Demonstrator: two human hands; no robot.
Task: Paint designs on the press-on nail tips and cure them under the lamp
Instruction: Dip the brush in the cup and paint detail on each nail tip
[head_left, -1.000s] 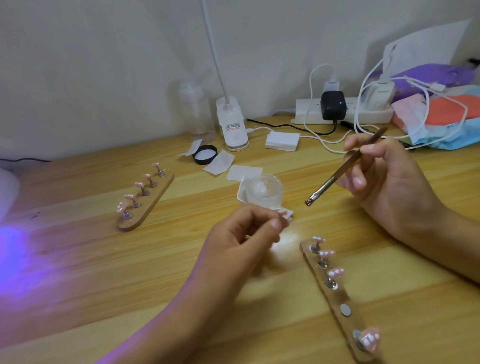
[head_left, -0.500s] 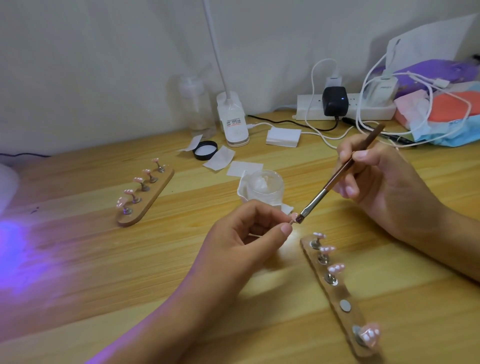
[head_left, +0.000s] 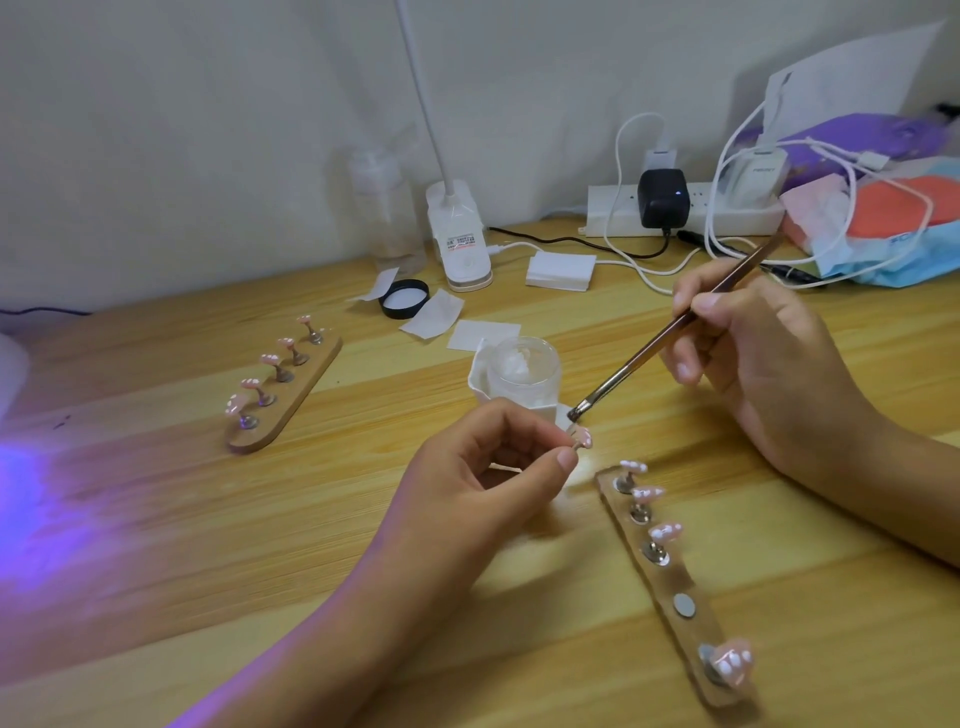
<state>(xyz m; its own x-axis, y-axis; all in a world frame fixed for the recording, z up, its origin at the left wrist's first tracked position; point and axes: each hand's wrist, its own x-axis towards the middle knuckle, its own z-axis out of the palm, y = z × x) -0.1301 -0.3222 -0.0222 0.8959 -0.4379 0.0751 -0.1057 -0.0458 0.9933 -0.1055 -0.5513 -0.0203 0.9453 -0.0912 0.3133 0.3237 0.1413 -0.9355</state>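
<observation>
My left hand (head_left: 493, 467) pinched the little stem of one pink nail tip (head_left: 583, 438) between thumb and forefinger, the other fingers curled in, holding it up over the wooden table (head_left: 260, 545) just in front of the glass jar (head_left: 524, 371). My right hand (head_left: 753, 364) gripped the brush (head_left: 670, 332) like a pen, handle slanting up and away to the right, with the dark bristle end just above the held tip; whether they touched I could not tell. Just beside my left thumb lay the near wooden holder (head_left: 696, 639), running toward me, with three painted tips standing at its far end, one bare metal disc (head_left: 684, 605) after them, and a larger tip (head_left: 732, 662) at the near end. The other holder (head_left: 306, 384) lay well apart to the left, carrying five tips in a row. Behind the jar were white paper squares, a black lid (head_left: 405, 299), a clear bottle (head_left: 387, 208) and the clip base of a white desk lamp (head_left: 460, 244). A power strip (head_left: 613, 208) with plugs and white cables sat against the wall. Purple light (head_left: 21, 493) spilled over the table's left edge.
</observation>
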